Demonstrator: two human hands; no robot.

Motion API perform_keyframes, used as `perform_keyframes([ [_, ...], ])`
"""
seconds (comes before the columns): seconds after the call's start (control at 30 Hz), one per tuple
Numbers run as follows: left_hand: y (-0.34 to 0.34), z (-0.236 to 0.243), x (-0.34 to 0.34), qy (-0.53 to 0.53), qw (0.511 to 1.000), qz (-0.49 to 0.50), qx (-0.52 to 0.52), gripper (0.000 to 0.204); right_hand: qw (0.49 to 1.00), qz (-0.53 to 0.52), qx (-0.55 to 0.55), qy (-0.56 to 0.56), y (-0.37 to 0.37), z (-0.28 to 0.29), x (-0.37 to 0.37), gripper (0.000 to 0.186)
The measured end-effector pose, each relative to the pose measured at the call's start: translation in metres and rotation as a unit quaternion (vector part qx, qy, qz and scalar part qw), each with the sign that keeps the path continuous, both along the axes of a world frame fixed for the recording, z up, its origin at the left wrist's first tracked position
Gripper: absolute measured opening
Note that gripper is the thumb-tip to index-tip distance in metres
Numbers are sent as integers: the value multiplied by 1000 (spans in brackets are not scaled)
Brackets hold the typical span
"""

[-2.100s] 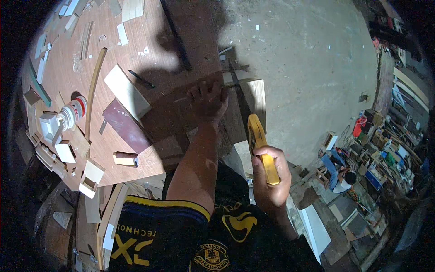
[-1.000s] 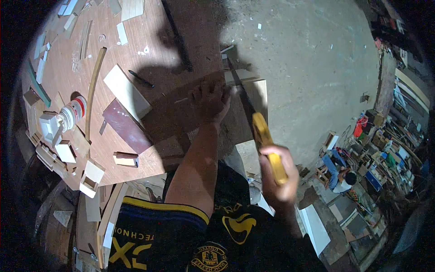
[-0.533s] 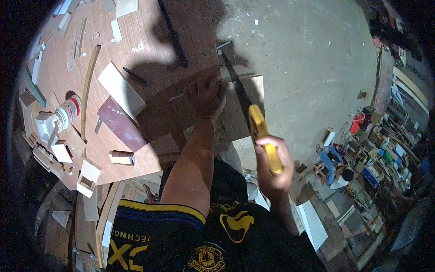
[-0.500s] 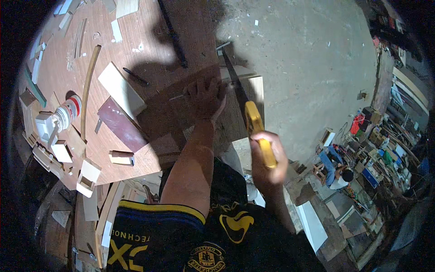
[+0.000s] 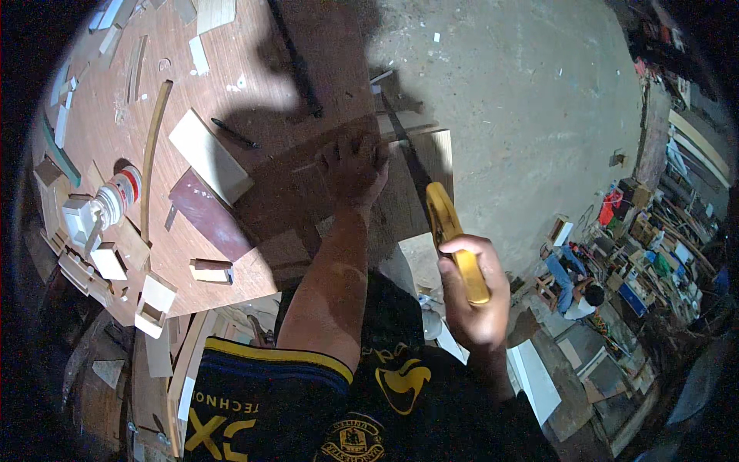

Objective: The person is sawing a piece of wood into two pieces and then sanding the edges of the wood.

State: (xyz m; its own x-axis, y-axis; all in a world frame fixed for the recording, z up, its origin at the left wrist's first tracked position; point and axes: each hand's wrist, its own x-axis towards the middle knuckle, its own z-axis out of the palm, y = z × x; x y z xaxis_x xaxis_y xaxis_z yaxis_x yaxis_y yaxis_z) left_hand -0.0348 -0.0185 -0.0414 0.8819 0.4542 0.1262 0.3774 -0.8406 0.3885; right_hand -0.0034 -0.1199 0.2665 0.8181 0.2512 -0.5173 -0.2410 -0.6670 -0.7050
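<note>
My right hand (image 5: 476,300) is closed around the yellow handle of a handsaw (image 5: 458,242). Its dark blade slants up and away to the left, lying across a wooden board (image 5: 439,158) that juts past the table's right edge. In deep shadow, my left hand (image 5: 354,171) bears down on this board left of the blade, its fingers bent over it. Where the blade meets the wood is too dark to make out fully.
On the wooden table (image 5: 258,289) lie a pale board (image 5: 208,154), a maroon board (image 5: 208,212), a black pen (image 5: 235,132), a curved strip (image 5: 154,146) and a white bottle (image 5: 119,196). A seated person (image 5: 573,292) is at right, beside piled scrap.
My right hand has drawn the handsaw back toward me and slightly right. The left hand stays on the board. The whole view has shifted slightly.
</note>
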Motion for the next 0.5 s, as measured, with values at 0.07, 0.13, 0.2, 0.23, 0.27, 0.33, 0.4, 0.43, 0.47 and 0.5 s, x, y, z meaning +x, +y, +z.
perform_keyframes([
  [0.07, 2, 49, 20, 32, 996, 55, -61, 27, 1000, -12, -13, -26, -3, -3, -3, 20],
  [0.13, 3, 41, 18, 11, 997, 59, -46, 28, 995, -23, -15, -96, 10, -25, 1, 17],
  [0.2, 4, 34, 15, -10, 998, 59, -31, 28, 998, -41, -3, -43, 11, -32, -2, 17],
  [0.23, 5, 31, 13, -13, 998, 62, -24, 28, 999, -29, -2, -33, 10, -31, 1, 16],
  [0.27, 6, 29, 11, -16, 998, 64, -17, 28, 999, -20, 0, -30, 7, -22, 3, 16],
  [0.33, 6, 40, 15, 13, 998, 46, -28, 29, 999, -38, -5, 15, -2, 3, 4, 15],
  [0.4, 4, 42, 15, 39, 998, 27, -38, 30, 999, -48, 7, 2, -5, -7, 1, 15],
  [0.43, 2, 38, 15, 25, 998, 44, -35, 31, 998, -57, 20, -14, -5, -12, 2, 16],
  [0.47, 0, 37, 15, 10, 998, 60, -33, 33, 997, -76, 1, -3, -1, -18, 5, 16],
  [0.5, 0, 41, 17, 9, 998, 55, -36, 33, 997, -73, -2, 0, 1, -21, 6, 16],
])
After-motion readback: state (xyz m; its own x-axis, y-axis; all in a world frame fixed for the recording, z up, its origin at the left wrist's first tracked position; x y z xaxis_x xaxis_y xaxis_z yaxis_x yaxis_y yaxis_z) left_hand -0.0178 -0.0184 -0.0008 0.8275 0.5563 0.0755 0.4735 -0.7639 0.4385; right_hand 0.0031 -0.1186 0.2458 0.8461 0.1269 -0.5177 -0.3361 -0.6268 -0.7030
